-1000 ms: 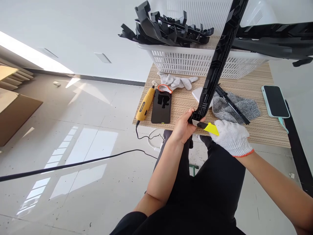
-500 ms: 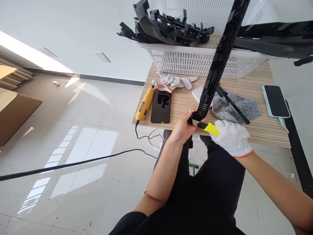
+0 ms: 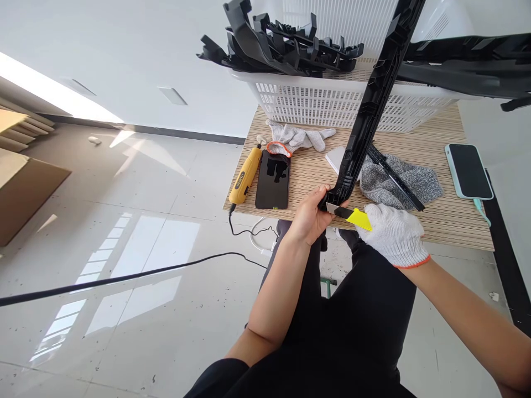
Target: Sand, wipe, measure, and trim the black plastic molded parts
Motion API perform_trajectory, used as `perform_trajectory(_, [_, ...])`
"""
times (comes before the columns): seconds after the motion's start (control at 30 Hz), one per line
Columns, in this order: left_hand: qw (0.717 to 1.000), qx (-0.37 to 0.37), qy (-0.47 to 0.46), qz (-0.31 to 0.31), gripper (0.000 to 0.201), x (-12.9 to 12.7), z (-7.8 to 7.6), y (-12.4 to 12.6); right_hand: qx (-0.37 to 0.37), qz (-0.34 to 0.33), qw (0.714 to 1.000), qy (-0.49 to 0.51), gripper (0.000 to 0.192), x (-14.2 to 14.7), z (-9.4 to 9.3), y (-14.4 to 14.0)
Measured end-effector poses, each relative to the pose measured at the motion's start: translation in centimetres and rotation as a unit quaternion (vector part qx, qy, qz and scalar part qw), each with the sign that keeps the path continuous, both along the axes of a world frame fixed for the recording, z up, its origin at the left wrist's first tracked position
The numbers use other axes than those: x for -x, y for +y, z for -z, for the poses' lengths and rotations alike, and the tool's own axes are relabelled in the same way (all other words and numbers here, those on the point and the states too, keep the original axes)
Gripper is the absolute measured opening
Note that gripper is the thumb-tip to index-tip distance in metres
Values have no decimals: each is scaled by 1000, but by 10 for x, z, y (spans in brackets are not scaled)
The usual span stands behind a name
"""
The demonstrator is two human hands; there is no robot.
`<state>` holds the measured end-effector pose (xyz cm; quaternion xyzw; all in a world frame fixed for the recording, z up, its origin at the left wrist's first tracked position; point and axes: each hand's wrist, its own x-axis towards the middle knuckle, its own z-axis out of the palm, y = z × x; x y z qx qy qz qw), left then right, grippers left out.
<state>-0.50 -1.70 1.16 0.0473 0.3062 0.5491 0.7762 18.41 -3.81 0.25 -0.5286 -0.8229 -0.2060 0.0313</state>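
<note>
My left hand (image 3: 312, 216), bare, grips the near end of a long black plastic trim piece (image 3: 365, 119), which slants up and away over the table. A white knit glove with an orange cuff covers my right hand (image 3: 392, 232), closed around a yellow utility knife (image 3: 359, 219). The knife's blade lies at the lower end of the trim piece, close to my left fingers. Past my right hand, a grey cloth (image 3: 425, 182) is on the table with a narrow black strip (image 3: 398, 179) on top.
A white basket (image 3: 307, 102) holding black plastic parts (image 3: 286, 47) stands at the table's back. Left on the wooden table (image 3: 315, 171) are a yellow rotary tool (image 3: 245, 176), a black phone (image 3: 272, 182) and a glove (image 3: 301, 136). A charging phone (image 3: 468, 171) sits right.
</note>
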Motion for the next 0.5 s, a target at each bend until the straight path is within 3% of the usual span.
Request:
perform_trajectory(0.3, [1000, 19, -15, -2, 27, -1, -2, 0, -23, -13, 1000, 3, 31, 1, 0, 0])
perform_trajectory(0.5, [1000, 22, -16, 0, 27, 0, -4, 0, 17, 20, 1000, 12, 30, 4, -4, 0])
